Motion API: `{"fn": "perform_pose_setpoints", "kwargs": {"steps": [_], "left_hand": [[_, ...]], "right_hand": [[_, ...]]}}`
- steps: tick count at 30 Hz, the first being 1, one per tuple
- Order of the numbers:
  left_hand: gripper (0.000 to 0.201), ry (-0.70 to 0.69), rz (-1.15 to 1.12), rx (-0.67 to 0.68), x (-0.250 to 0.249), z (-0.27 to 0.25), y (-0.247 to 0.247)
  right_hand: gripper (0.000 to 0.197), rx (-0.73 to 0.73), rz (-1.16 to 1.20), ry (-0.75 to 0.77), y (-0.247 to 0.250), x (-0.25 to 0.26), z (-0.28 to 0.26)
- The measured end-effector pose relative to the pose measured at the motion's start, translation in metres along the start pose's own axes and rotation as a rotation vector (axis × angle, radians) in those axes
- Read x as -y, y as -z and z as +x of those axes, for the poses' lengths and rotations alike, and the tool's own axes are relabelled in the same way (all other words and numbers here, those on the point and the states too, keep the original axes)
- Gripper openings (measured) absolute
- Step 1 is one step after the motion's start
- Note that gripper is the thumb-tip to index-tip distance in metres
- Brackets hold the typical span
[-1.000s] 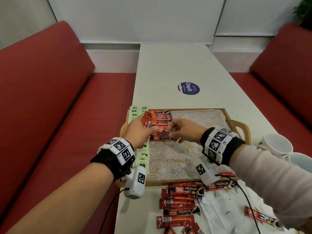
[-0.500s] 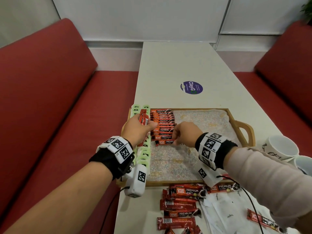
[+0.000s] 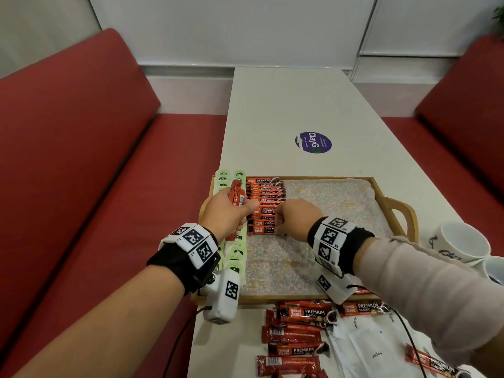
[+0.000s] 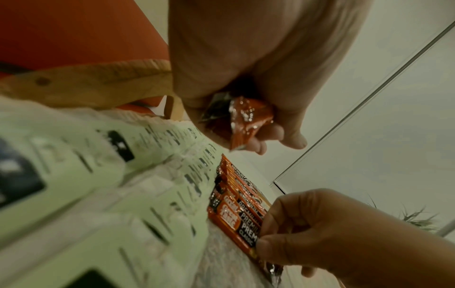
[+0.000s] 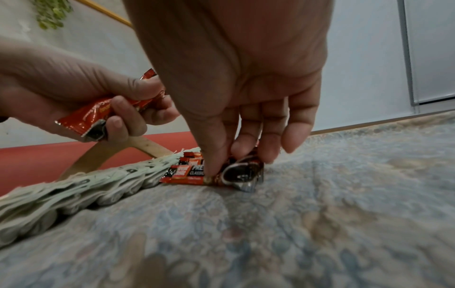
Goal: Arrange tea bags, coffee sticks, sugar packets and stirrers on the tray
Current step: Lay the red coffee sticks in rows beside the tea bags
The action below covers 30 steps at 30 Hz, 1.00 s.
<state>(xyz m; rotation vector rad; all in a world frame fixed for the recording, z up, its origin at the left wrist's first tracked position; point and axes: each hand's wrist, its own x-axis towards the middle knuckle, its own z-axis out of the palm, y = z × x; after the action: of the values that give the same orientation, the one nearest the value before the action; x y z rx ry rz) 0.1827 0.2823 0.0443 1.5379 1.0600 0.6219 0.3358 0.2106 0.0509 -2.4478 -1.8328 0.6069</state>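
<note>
**Coffee sticks lined up on the wooden tray**

The left hand (image 3: 226, 211) is curled around a small bundle of red foil coffee sticks (image 3: 236, 196), holding them above the tray's left edge, over the column of pale green tea bags (image 3: 236, 255). The right hand (image 3: 296, 219) reaches down with thumb and fingers pinching the nearest stick of the overlapping row of red "Great Taste Premium" coffee sticks (image 3: 266, 203), which lies on the patterned cloth lining the rectangular wooden tray (image 3: 392, 205), just beside the tea bags. On the white bench (image 3: 286, 110) in front of the tray lie loose red coffee sticks (image 3: 297, 334) and white paper sugar packets (image 3: 373, 350). Two white mugs (image 3: 463, 241) stand to the right.
</note>
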Motion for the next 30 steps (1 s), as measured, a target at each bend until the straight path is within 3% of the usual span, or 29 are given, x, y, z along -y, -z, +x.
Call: {"fn": "perform_pose_setpoints", "kwargs": {"steps": [8, 14, 19, 22, 26, 30], "left_hand": [[0.022, 0.016, -0.052, 0.006, -0.003, -0.005, -0.001], [0.039, 0.061, -0.127, 0.01, -0.003, -0.004, 0.003], [0.035, 0.09, -0.153, 0.019, -0.006, -0.007, 0.006], [0.033, 0.18, -0.279, 0.03, -0.008, -0.008, 0.006], [0.03, 0.25, -0.334, 0.036, -0.01, -0.011, 0.008], [0.031, 0.263, -0.338, 0.002, -0.01, -0.014, 0.005]], "right_hand": [[0.03, -0.042, -0.041, 0.009, -0.003, 0.003, 0.0], [0.031, -0.049, -0.106, 0.01, -0.007, 0.006, 0.001], [0.016, -0.069, -0.139, 0.01, -0.007, 0.01, 0.001], [0.014, -0.078, -0.13, 0.016, -0.006, 0.01, -0.002], [0.025, -0.141, 0.006, 0.05, -0.003, 0.014, -0.01], [0.02, -0.23, 0.291, 0.211, -0.001, 0.031, -0.025]]}}
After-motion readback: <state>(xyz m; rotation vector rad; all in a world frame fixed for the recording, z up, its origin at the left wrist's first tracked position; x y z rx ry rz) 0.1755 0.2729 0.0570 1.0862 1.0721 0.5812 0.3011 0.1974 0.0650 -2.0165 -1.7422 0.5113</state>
